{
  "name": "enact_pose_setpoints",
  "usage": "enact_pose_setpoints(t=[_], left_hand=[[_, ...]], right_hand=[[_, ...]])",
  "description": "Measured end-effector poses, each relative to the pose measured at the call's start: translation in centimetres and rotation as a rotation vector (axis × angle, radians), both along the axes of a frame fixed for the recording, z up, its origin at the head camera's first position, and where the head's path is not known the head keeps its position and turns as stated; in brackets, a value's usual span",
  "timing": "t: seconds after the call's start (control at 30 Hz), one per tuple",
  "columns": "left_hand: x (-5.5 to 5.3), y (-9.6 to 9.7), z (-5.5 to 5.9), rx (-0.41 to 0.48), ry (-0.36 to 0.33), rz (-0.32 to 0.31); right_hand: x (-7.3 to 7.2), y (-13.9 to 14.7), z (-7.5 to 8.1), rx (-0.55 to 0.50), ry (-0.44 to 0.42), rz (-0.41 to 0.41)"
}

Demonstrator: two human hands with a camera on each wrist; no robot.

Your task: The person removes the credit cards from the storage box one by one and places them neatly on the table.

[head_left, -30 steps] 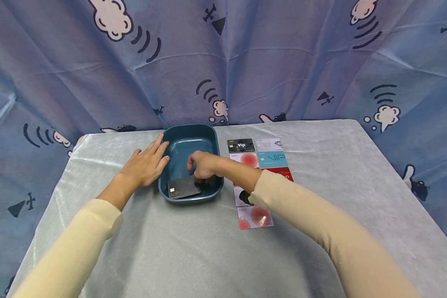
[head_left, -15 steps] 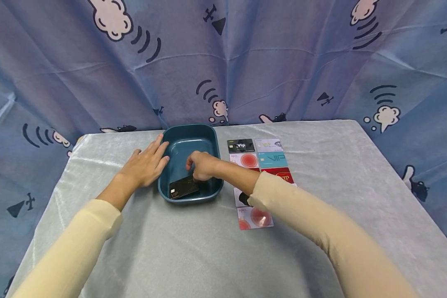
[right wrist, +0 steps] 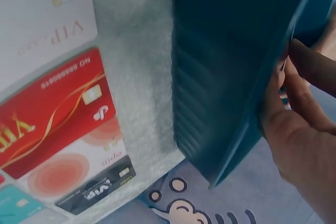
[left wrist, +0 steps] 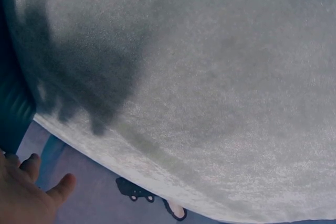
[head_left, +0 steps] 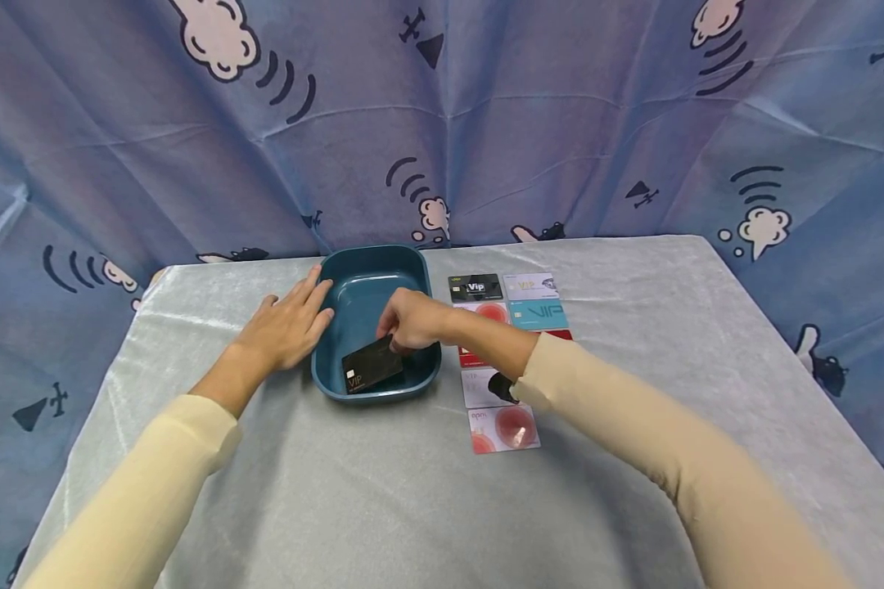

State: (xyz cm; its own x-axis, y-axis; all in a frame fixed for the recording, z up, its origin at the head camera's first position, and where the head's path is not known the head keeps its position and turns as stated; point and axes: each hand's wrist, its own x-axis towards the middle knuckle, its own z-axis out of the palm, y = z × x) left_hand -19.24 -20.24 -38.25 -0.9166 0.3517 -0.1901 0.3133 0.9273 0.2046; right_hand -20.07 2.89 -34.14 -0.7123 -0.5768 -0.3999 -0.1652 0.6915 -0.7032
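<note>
A blue-green rectangular basin (head_left: 361, 296) stands on the table. My left hand (head_left: 287, 325) rests against its left rim with fingers stretched out; in the left wrist view only part of that hand (left wrist: 31, 195) shows at the lower left corner. Inside the basin, near the front, my right hand (head_left: 415, 321) pinches one corner of a black VIP card (head_left: 370, 365), which is tilted with that corner raised. In the right wrist view the thumb and fingers (right wrist: 302, 129) reach over the rim, and the basin wall (right wrist: 226, 72) hides most of the card.
To the right of the basin, several cards lie in two columns: a black one (head_left: 475, 288), a white one (head_left: 530, 286), a teal one (head_left: 538, 315), a red one (right wrist: 68, 114) and a white one with red circles (head_left: 504, 429). A patterned curtain (head_left: 442, 123) hangs behind the table.
My right hand has drawn slightly right and up, and the black card's near-hand end has risen with it. The left hand stays on the basin's rim.
</note>
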Motion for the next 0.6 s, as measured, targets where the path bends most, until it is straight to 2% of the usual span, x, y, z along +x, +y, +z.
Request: enact_pose_setpoints(t=[0.37,0.6], left_hand=[[0.1,-0.1,0.1,-0.007,-0.007,-0.003],[0.1,0.0,0.0,-0.006,-0.012,0.0]], right_hand=[[0.0,2.5,2.1,-0.06,0.012,-0.02],[0.2,4.5,3.6,0.005,0.036,-0.04]])
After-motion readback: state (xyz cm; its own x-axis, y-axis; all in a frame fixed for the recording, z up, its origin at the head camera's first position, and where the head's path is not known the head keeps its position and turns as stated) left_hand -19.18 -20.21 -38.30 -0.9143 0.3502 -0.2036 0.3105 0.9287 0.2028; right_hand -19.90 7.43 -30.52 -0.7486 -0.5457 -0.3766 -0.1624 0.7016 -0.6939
